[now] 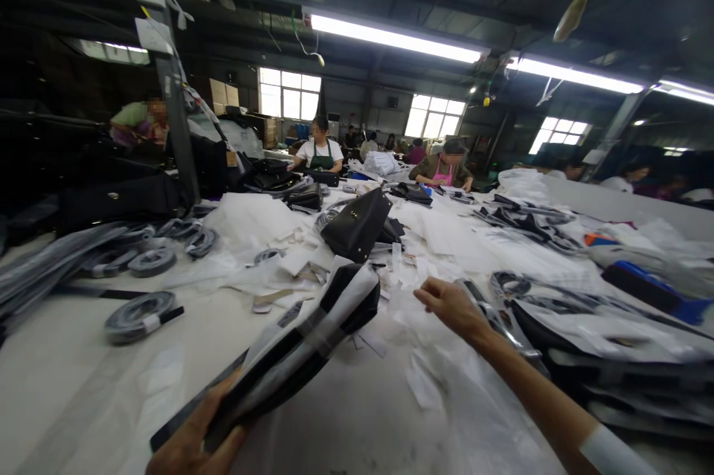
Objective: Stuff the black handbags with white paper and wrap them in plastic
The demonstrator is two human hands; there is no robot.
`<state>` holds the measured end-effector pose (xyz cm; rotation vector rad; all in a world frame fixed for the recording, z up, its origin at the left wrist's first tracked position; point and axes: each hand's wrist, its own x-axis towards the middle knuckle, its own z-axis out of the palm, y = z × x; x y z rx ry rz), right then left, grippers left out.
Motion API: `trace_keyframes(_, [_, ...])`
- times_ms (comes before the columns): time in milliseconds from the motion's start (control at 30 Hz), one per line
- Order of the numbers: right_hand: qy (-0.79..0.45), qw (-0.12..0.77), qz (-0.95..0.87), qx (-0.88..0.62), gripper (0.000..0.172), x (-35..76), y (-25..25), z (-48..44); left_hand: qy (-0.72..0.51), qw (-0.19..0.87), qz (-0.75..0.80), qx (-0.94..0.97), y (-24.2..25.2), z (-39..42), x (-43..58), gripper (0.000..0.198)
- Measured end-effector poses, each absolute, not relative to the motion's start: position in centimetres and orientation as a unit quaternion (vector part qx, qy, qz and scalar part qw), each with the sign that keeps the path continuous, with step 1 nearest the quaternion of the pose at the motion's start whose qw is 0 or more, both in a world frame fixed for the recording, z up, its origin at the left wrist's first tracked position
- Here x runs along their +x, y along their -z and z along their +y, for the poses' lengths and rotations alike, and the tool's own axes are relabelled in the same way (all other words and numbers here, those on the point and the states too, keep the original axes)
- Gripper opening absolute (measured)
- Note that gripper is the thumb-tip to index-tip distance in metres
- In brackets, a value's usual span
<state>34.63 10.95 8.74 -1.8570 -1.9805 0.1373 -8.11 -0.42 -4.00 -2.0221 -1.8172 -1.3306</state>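
My left hand (pixel 195 430) is closed around the lower end of a black handbag (pixel 262 378), seen edge-on and tilted up over the table. White wrapping (pixel 351 296) runs along its black strips, and a clear band goes around the middle. To the right, my right hand (pixel 449 304) hovers apart from the bag with its fingers curled in; whether anything is pinched in them cannot be made out. Just beyond stands another black handbag (pixel 357 226), leaning, with small metal studs on its base.
Coiled straps in plastic (pixel 150 261) lie on the white table (pixel 72 401) at left. Paper scraps (pixel 273 300) and clear film are strewn mid-table. At right is a stack of black bags with white sheets (pixel 613 334). A metal post (pixel 178 111) rises at left. Several people work farther back.
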Motion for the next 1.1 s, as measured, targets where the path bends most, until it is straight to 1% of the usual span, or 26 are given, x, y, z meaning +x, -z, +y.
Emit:
trace_keyframes(33, [-0.070,0.205,-0.729,-0.649,0.026,33.7,-8.3,9.2,0.435,0.063,-0.591,-0.676,4.0,-0.4,-8.1,0.040])
trace_keyframes(133, [-0.101,0.187,-0.790,-0.576,0.017,30.3,-5.0,3.7,0.439,0.091,-0.574,-0.685,3.3,-0.4,-7.7,0.043])
trace_keyframes(167, [-0.108,0.178,-0.807,-0.552,0.016,29.3,-3.8,2.2,0.446,0.103,-0.571,-0.682,3.1,-0.5,-7.4,0.042])
trace_keyframes(233, [-0.139,0.164,-0.825,-0.522,0.022,28.0,-2.1,-0.1,0.453,0.121,-0.567,-0.677,2.6,-0.6,-7.0,0.039])
trace_keyframes(300, [-0.219,0.151,-0.812,-0.519,0.026,27.5,-1.6,-1.2,0.457,0.128,-0.563,-0.677,2.3,-0.6,-6.7,0.037])
trace_keyframes(400, [-0.407,0.135,-0.743,-0.514,0.029,27.1,-2.2,-1.5,0.461,0.127,-0.565,-0.673,2.2,-0.7,-6.5,0.037])
trace_keyframes(467, [-0.516,0.164,-0.687,-0.484,0.030,25.8,-2.1,-1.5,0.464,0.128,-0.565,-0.670,2.3,-0.7,-6.4,0.038])
trace_keyframes(533, [-0.549,0.211,-0.674,-0.447,0.030,23.6,-1.0,-1.7,0.463,0.131,-0.566,-0.669,2.4,-0.7,-6.2,0.038])
trace_keyframes(600, [-0.496,0.228,-0.726,-0.417,0.029,21.2,0.4,-2.0,0.459,0.131,-0.568,-0.670,2.3,-0.8,-6.1,0.037])
trace_keyframes(700, [-0.383,0.210,-0.809,-0.392,0.031,19.3,1.4,-2.3,0.453,0.121,-0.570,-0.674,2.1,-0.9,-6.1,0.036])
trace_keyframes(767, [-0.366,0.202,-0.815,-0.402,0.021,19.5,1.1,-1.8,0.455,0.111,-0.571,-0.675,2.0,-0.9,-6.1,0.036])
trace_keyframes(800, [-0.355,0.207,-0.808,-0.423,0.023,19.9,0.9,-1.5,0.458,0.108,-0.570,-0.674,2.0,-0.9,-6.1,0.036])
trace_keyframes(833, [-0.333,0.218,-0.798,-0.453,0.030,20.4,0.8,-1.1,0.462,0.105,-0.569,-0.672,2.0,-0.9,-6.1,0.036])
trace_keyframes(933, [-0.218,0.235,-0.792,-0.520,0.041,21.0,1.7,-0.2,0.473,0.085,-0.570,-0.666,2.2,-0.9,-6.1,0.038])
trace_keyframes(1033, [-0.145,0.225,-0.830,-0.489,0.081,19.3,4.3,-0.5,0.478,0.048,-0.575,-0.663,2.3,-1.1,-6.0,0.041])
trace_keyframes(1067, [-0.132,0.230,-0.844,-0.466,0.087,18.2,5.0,-0.8,0.478,0.036,-0.576,-0.662,2.2,-1.2,-5.9,0.040])
trace_keyframes(1100, [-0.123,0.234,-0.859,-0.439,0.089,17.0,5.5,-1.1,0.479,0.024,-0.578,-0.660,2.1,-1.3,-5.9,0.039])
